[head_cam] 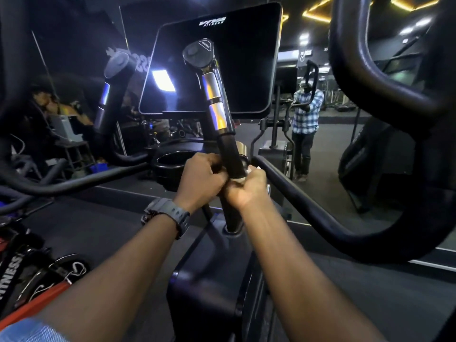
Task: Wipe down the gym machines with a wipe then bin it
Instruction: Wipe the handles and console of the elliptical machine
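Both hands at lower section of black padded upright handle [228,156] with chrome bands, in front of dark console screen [214,60]. Left hand [201,180], black wristwatch [165,215] on wrist, fingers curled against handle. Right hand [246,190] fingers closed around white wipe [249,172], wipe pressed against handle. Hands touching each other.

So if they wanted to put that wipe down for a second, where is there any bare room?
The flat black housing below the handle post looks bare, as does the dark floor left of it. Around the left hand and right hand it is crowded; straps clutter the lower left.
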Available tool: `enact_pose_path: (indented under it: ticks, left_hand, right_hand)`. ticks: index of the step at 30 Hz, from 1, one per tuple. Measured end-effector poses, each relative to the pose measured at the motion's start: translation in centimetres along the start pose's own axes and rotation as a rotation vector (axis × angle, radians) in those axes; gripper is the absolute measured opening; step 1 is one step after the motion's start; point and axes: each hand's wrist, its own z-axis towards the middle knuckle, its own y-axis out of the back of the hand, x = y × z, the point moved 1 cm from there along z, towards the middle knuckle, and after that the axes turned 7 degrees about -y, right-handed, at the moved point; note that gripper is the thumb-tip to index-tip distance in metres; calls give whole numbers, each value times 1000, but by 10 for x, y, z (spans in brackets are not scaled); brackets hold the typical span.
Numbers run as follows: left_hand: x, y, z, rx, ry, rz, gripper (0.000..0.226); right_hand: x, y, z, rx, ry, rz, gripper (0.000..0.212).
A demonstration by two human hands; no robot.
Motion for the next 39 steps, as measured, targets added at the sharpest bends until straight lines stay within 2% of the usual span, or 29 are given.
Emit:
enact_pose_path:
  ticks: [3,6,11,14,18,22,24,29,31,34,37,39]
  left_hand:
    - [1,5,0,74,-35,35,26]
    - [3,7,0,55,-81,73,21]
    - [12,14,2,126,-108,51,23]
    - [11,17,3,166,-135,83,24]
    - [6,21,0,192,-159,102,26]
    - [11,23,-2,223,-153,87,23]
    - [14,26,-3,248,-154,79,28]
    - [18,27,-2,264,-169,50,29]
    - [18,24,0,256,-157,13,27]
    - [18,16,2,243,-153,-18,23]
    - [16,6,2,143,-106,-108,20]
    - [14,0,1,8,-13,-211,23]
  right_hand:
    - [5,0,6,19,-18,-25,34]
    - [-2,4,1,40,9,-4,27]
    - [8,-4,4,44,-7,-75,36]
    - [6,-6,3,-10,49,-164,29]
    - [-12,2,-14,-25,159,-60,23]
    - [-7,-4,-26,-43,97,-12,27]
    - [-3,-7,-21,-53,84,-68,27]
    - [-8,-11,-29,-72,236,-205,28]
    - [-16,-7,-34,-112,324,-336,29]
    - [-16,1,-29,-239,526,-698,52]
    - [-1,4,-27,-204,629,-982,76]
    - [5,10,-28,-162,671,-1151,82]
